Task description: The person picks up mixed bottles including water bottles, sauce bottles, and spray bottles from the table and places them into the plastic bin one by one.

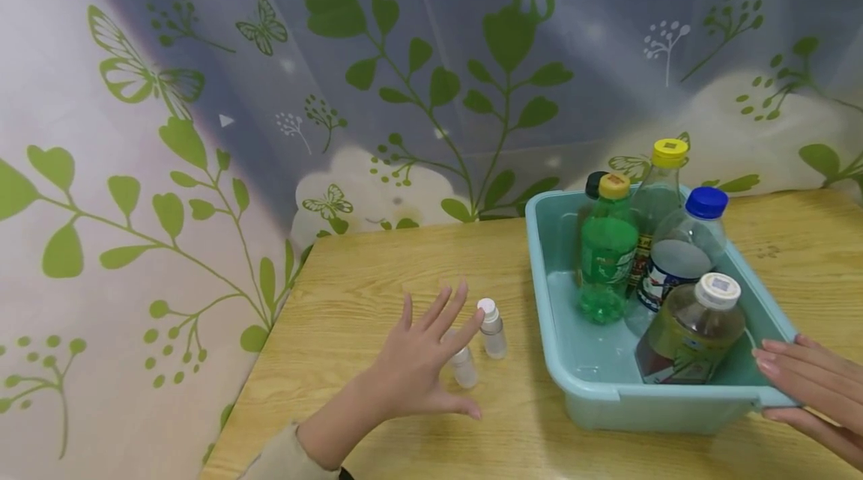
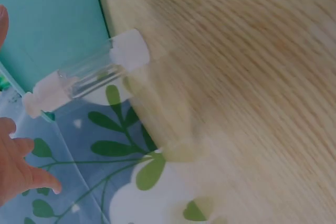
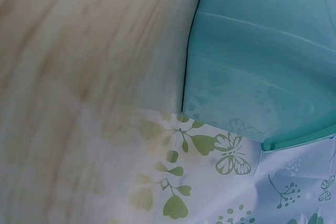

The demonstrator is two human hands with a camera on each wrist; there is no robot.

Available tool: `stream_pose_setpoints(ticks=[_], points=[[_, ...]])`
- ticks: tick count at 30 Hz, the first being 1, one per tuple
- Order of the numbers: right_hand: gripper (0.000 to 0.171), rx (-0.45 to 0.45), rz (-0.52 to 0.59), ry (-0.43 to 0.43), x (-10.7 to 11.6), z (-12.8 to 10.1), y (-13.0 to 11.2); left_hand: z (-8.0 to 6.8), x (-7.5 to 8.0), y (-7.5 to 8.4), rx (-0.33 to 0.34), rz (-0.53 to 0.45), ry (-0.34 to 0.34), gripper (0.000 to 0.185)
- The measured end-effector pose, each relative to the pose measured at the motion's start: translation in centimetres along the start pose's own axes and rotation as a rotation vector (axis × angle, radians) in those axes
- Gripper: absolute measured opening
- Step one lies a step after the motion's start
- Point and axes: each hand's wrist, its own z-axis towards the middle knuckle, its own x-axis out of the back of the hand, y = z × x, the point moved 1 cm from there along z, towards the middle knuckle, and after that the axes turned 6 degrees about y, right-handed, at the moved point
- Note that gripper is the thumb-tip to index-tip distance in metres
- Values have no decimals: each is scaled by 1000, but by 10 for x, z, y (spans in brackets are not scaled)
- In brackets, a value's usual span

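Observation:
My left hand [image 1: 421, 368] is held over the table with its fingers spread, nothing gripped in it. Just beyond and partly behind its fingers stand two small clear bottles: one with a white cap [image 1: 494, 330], the other a clear bottle [image 1: 464, 369] whose top the hand hides. The left wrist view shows a small clear bottle [image 2: 94, 72] beside part of the left hand [image 2: 18, 166]. At the right, my right hand [image 1: 819, 386] holds the front right corner of a light-blue plastic bin [image 1: 593, 392], fingers over the rim and thumb below. The right wrist view shows only the bin's outer wall [image 3: 257, 66].
Inside the bin stand several bottles: a green bottle [image 1: 607, 255], a yellow-capped one [image 1: 667, 154], a blue-capped one [image 1: 681, 240], a white-capped one [image 1: 694, 338] and a dark-capped one [image 1: 595, 184]. A patterned curtain [image 1: 418, 90] hangs behind the wooden table [image 1: 377, 270].

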Motion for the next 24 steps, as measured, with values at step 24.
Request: stream_pose_setpoints(ticks=[24], points=[[41, 15, -17, -8, -2, 9, -5, -14, -17, -12, -39, -264, -12, 69]])
